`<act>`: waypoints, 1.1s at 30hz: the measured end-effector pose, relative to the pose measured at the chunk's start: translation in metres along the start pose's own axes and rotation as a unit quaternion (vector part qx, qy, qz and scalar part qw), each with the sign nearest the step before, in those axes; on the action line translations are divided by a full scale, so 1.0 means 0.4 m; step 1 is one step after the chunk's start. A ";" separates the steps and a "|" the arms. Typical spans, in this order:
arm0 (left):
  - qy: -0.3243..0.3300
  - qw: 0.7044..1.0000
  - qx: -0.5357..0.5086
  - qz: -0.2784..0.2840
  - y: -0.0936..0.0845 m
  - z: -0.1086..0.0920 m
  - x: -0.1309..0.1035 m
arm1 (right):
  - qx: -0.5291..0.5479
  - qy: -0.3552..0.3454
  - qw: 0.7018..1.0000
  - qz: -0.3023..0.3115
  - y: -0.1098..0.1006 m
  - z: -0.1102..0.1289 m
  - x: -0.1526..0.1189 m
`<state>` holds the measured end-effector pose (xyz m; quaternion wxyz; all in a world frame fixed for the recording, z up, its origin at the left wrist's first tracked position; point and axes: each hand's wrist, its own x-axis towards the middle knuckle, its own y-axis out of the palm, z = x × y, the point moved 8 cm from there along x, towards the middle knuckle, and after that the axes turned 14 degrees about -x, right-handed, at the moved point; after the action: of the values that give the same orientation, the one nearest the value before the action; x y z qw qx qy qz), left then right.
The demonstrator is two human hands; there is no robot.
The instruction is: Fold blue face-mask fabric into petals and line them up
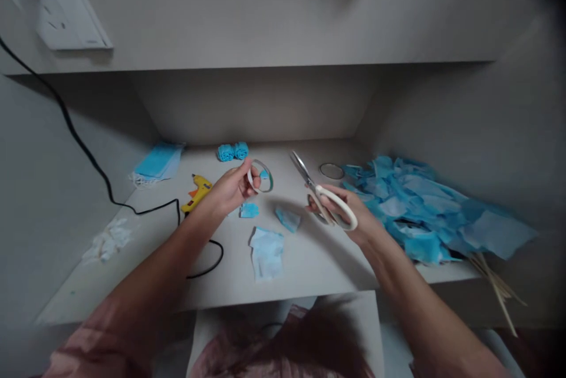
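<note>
In my left hand (239, 185) a thin, pale ring-shaped band (269, 174) is pinched between thumb and fingers; what it is made of I cannot make out. My right hand (333, 207) grips white-handled scissors (304, 168), their blades pointing up and to the left, apart from the band. Below the hands, a small blue piece (250, 210), a blue-and-white scrap (288, 220) and a larger pale blue piece of fabric (267, 251) lie on the white desk (309, 278).
Two blue rosettes (233, 151) sit at the back. On the left are a yellow glue gun (200, 190) with black cord, stacked face masks (158, 161) and a white pile (110, 239). A dark ring (331, 171), heaped blue fabric (411, 201) and thin sticks (497, 289) are on the right.
</note>
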<state>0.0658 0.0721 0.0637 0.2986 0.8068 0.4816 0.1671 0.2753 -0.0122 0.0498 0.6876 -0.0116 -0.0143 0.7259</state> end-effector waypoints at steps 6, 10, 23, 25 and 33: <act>-0.039 0.987 -0.129 0.085 0.036 0.005 -0.066 | 0.109 0.009 0.993 0.037 0.100 -0.016 0.099; -0.044 0.988 -0.125 0.081 0.028 0.018 -0.075 | 0.121 0.004 0.986 0.113 0.180 -0.004 0.119; 0.320 0.765 0.552 0.080 0.039 -0.095 -0.156 | 0.098 0.017 0.992 0.083 0.184 0.014 0.188; 0.290 0.764 0.564 0.118 0.049 -0.068 -0.149 | 0.107 0.018 0.990 0.088 0.194 0.017 0.195; 0.187 0.914 0.360 0.005 -0.051 -0.039 -0.091 | -0.075 -0.089 0.993 0.022 0.141 0.052 0.207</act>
<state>0.0257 0.0526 0.0632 -0.1083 0.8160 0.5522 0.1322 0.2138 0.0674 0.0689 0.6650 0.0012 -0.1290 0.7356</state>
